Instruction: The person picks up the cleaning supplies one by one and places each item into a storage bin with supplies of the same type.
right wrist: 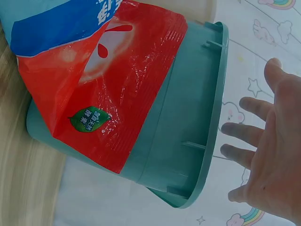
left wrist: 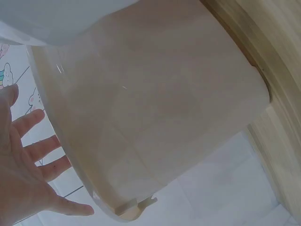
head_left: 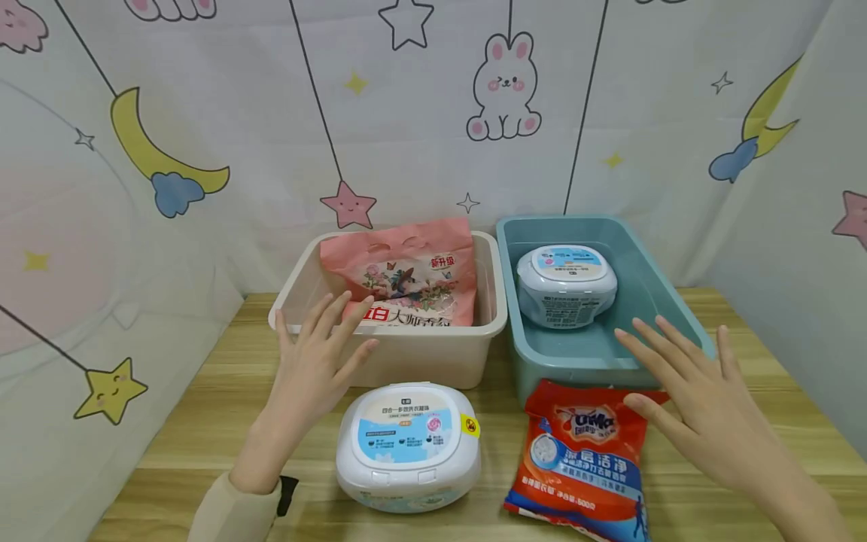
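Note:
My left hand [head_left: 314, 369] hovers with spread fingers by the front rim of the cream bin [head_left: 420, 354], holding nothing. Inside that bin leans a pink laundry detergent bag [head_left: 406, 278]. My right hand [head_left: 704, 406], fingers also spread, is over the front right of the blue-green bin [head_left: 650, 301], which contains a white laundry pod box [head_left: 567, 286]. On the table between my hands sits another white pod box [head_left: 409, 444] with a blue label. Beside it a red and blue detergent bag [head_left: 582, 467] leans against the blue-green bin's front; the right wrist view shows its red side [right wrist: 108, 94].
Both bins stand side by side on a wooden table [head_left: 196, 421], near its back edge. Behind them hangs a white cloth [head_left: 420, 113] printed with rabbits, stars and moons, which also covers the sides.

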Demonstrator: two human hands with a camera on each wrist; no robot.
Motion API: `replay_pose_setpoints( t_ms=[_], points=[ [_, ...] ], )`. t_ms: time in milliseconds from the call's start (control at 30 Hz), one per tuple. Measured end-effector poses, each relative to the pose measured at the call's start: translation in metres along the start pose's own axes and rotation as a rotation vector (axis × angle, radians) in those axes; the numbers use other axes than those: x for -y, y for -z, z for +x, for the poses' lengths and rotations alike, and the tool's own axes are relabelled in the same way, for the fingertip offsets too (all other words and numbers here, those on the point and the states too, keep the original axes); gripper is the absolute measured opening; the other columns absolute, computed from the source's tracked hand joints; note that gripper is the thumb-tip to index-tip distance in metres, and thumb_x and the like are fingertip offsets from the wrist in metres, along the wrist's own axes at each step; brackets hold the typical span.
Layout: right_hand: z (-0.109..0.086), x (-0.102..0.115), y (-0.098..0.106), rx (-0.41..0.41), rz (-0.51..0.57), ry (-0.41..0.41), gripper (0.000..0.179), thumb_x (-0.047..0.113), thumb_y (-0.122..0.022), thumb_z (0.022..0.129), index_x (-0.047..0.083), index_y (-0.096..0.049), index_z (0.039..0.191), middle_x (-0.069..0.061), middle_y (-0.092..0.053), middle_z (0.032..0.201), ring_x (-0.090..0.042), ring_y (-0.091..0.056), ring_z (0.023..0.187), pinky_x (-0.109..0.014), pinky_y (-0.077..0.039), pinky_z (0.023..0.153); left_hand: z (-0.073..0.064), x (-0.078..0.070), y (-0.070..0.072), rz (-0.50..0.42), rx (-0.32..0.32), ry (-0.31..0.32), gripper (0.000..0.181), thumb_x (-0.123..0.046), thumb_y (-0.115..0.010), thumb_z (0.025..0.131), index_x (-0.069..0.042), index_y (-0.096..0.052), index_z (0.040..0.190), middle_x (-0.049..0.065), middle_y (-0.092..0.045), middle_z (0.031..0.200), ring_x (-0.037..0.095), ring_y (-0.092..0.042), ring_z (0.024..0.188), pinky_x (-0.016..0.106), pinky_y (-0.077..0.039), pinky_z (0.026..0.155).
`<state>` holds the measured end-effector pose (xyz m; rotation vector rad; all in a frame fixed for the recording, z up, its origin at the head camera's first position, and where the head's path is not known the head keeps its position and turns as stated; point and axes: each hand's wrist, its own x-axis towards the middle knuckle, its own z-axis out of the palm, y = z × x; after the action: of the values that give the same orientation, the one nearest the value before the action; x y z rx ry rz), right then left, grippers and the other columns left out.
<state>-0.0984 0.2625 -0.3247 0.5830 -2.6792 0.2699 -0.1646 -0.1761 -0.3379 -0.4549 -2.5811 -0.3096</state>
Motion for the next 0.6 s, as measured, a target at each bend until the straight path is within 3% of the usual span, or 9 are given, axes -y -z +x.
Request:
replay_pose_setpoints(
  t_ms=[233,600],
  points=[
    [-0.0025,0.0038,0.0,-0.02,0.005,0.015,0.073,0.039,-0.066,0.087,0.03,-0.031,0.15,-0.006,-0.033,0.156,-0.022,-0.012,0.151,-0.06,0.015,0.116,-0.0012,0.0011,-0.0034,-0.002,-0.04,-0.013,0.058,-0.041,-0.061,0.09,-0.028,-0.042,0.143,0.012,-0.042,0.148,0.032,-0.032,0.14,0.078,-0.004,0.106],
    [-0.0064,0.0082,-0.001,-0.038,0.024,0.035,0.072,0.039,-0.066,0.087,0.028,-0.032,0.15,-0.004,-0.031,0.157,-0.018,-0.009,0.151,-0.058,0.015,0.117,-0.0028,0.0032,-0.0063,-0.012,-0.064,-0.028,0.055,-0.043,-0.058,0.092,-0.028,-0.043,0.143,0.013,-0.044,0.146,0.032,-0.034,0.138,0.077,-0.006,0.106]
  ],
)
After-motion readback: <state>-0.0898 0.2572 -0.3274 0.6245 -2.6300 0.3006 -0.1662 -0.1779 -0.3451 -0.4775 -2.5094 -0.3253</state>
